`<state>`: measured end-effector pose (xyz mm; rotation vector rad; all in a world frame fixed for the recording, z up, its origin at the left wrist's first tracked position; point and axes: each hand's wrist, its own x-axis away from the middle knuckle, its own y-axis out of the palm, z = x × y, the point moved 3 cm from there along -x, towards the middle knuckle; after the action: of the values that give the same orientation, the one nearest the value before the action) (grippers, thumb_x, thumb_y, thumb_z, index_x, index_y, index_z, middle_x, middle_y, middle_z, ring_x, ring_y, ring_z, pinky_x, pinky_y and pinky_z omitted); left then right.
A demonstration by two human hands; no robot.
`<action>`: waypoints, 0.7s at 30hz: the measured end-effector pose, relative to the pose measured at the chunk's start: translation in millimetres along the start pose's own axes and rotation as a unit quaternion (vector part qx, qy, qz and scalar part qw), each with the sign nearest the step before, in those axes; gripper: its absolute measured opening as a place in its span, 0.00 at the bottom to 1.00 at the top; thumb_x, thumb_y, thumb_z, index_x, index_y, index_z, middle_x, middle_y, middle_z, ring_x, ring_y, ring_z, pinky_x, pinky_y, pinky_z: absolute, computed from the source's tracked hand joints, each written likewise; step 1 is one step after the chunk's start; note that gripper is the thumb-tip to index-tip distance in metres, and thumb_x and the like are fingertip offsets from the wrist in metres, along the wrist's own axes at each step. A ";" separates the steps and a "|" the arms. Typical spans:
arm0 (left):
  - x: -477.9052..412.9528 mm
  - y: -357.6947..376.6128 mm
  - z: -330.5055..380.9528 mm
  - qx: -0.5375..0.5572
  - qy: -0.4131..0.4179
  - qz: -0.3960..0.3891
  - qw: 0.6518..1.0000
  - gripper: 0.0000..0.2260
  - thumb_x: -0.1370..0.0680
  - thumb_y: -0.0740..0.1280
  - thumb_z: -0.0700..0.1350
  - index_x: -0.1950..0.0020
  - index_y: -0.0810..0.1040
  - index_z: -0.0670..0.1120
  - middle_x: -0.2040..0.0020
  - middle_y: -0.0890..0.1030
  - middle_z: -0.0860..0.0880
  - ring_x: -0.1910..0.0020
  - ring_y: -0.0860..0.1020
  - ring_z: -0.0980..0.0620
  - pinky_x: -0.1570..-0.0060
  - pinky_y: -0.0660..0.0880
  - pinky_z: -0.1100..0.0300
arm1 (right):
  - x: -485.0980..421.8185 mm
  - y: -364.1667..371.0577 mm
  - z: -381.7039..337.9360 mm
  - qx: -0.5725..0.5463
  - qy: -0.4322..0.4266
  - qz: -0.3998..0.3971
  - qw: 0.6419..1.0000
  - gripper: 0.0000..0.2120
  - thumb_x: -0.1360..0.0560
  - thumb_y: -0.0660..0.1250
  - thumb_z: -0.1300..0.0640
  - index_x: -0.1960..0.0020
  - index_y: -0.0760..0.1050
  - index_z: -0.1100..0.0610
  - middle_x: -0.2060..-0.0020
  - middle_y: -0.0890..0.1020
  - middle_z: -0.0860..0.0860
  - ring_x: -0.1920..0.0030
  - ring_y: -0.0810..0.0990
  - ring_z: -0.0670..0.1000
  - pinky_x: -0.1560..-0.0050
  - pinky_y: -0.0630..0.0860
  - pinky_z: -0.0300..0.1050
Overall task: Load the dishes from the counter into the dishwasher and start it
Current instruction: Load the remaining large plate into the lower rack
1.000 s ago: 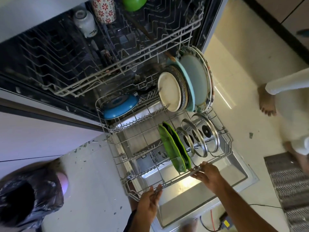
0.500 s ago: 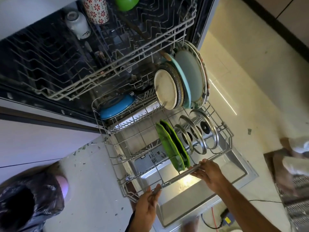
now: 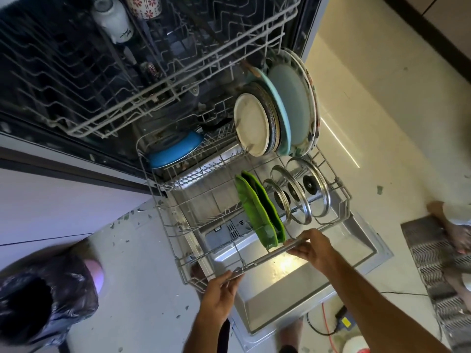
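The left grip [image 3: 220, 294] and right grip [image 3: 312, 247] are both curling round the front rail of the lower rack [image 3: 262, 261], which is sitting drawn out over the open dishwasher door [image 3: 305, 296]. Green plates [image 3: 257, 210], glass lids [image 3: 298, 197], round plates [image 3: 254, 123] and a blue pan [image 3: 175, 151] are standing in it. A white mug [image 3: 114, 19] above is bearing black script too small to read. Another person's foot [image 3: 438, 210] is now lying by the mat [image 3: 433, 263], farther from the plates than before.

In the lower rack [image 3: 267, 258], plates [image 3: 254, 126] stand behind three lids [image 3: 293, 193], two dishes [image 3: 254, 212] left of them, a pan [image 3: 175, 150] far left.
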<state>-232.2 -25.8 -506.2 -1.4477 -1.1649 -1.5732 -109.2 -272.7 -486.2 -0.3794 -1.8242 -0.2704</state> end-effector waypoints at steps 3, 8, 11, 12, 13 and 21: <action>2.0 -0.4 0.9 0.007 0.007 -0.003 1.000 0.20 0.30 0.67 0.29 0.39 0.72 0.30 0.36 0.75 0.29 0.54 0.85 0.35 0.53 0.80 0.45 | -6.3 -3.0 -0.9 -0.021 0.005 -0.012 1.000 0.06 0.18 0.57 0.64 0.52 0.70 0.63 0.49 0.80 0.74 0.57 0.85 0.68 0.63 0.83 0.58; 3.1 -2.5 -7.9 0.028 0.005 -0.018 0.999 0.25 0.28 0.65 0.30 0.30 0.68 0.31 0.38 0.77 0.28 0.52 0.84 0.34 0.62 0.84 0.49 | -9.1 -12.2 -2.1 -0.027 0.012 -0.023 0.999 0.17 0.14 0.52 0.55 0.55 0.70 0.64 0.47 0.79 0.75 0.51 0.84 0.70 0.58 0.83 0.61; 3.9 -2.0 -11.3 0.017 0.005 -0.025 1.000 0.21 0.21 0.62 0.31 0.29 0.66 0.31 0.47 0.81 0.29 0.54 0.85 0.36 0.54 0.80 0.49 | -8.3 -15.1 -6.0 -0.031 0.014 -0.020 0.999 0.15 0.14 0.54 0.56 0.56 0.69 0.61 0.46 0.79 0.75 0.47 0.83 0.72 0.59 0.83 0.60; 3.6 -1.7 -11.7 0.017 0.007 -0.026 0.999 0.19 0.20 0.60 0.31 0.29 0.66 0.31 0.49 0.82 0.29 0.55 0.85 0.37 0.53 0.79 0.50 | -8.4 -16.0 -6.8 -0.027 0.011 -0.018 0.999 0.11 0.15 0.55 0.58 0.55 0.68 0.59 0.45 0.78 0.75 0.48 0.83 0.72 0.59 0.83 0.61; 3.8 -1.7 -11.1 0.019 0.007 -0.027 0.999 0.19 0.19 0.59 0.31 0.28 0.66 0.31 0.49 0.82 0.29 0.55 0.85 0.36 0.54 0.79 0.50 | -6.9 -15.9 -7.3 -0.027 0.005 -0.016 0.999 0.08 0.16 0.56 0.60 0.54 0.67 0.56 0.44 0.78 0.75 0.49 0.83 0.72 0.59 0.83 0.61; 8.3 -5.6 1.5 0.056 0.000 -0.032 0.998 0.25 0.26 0.62 0.29 0.29 0.67 0.28 0.40 0.78 0.27 0.52 0.83 0.31 0.67 0.83 0.50 | 2.8 -5.1 -6.4 -0.029 -0.040 -0.047 0.998 0.07 0.19 0.58 0.69 0.47 0.70 0.58 0.53 0.79 0.70 0.57 0.84 0.68 0.56 0.83 0.63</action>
<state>-238.0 -21.8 -499.0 -1.3494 -1.2899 -1.5265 -106.3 -279.4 -481.7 -0.3494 -1.9184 -0.3800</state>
